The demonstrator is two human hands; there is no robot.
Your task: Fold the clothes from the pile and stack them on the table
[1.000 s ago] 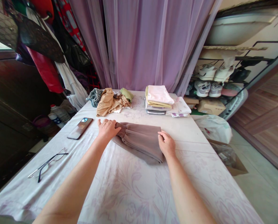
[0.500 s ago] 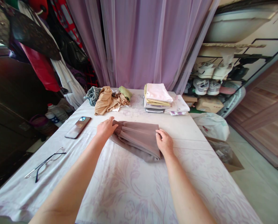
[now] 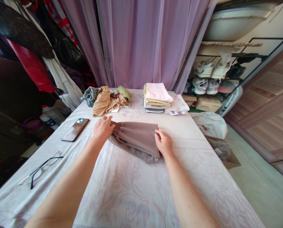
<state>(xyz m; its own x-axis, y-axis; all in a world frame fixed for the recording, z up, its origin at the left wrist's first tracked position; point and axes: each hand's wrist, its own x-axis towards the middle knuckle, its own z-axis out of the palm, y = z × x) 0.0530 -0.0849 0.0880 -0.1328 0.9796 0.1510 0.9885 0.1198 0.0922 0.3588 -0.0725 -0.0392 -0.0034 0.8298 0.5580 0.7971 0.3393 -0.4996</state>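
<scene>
A folded grey-brown garment (image 3: 138,137) with a gathered elastic end lies on the table in front of me. At that gathered end, on the left, my left hand (image 3: 103,127) is closed on the corner, thumb toward the cloth. My right hand (image 3: 164,142) has its curled fingers on the garment's right edge. Parts of the fingertips of both hands are hidden. Farther back are a loose heap of clothes (image 3: 105,103) in tan, denim blue and green, and a neat stack of folded clothes (image 3: 158,92) topped by a pink striped piece.
A phone (image 3: 75,129) lies face down on the left of the white patterned tablecloth (image 3: 131,193), with eyeglasses (image 3: 40,169) nearer me. Behind the table hangs a purple curtain (image 3: 136,44). Bags and clothes hang at left; a shoe rack (image 3: 231,56) stands at right.
The view has shifted slightly, moving everything a little to the left in the picture. Both hands stay at the same ends of the garment, which looks unchanged in its fold.
</scene>
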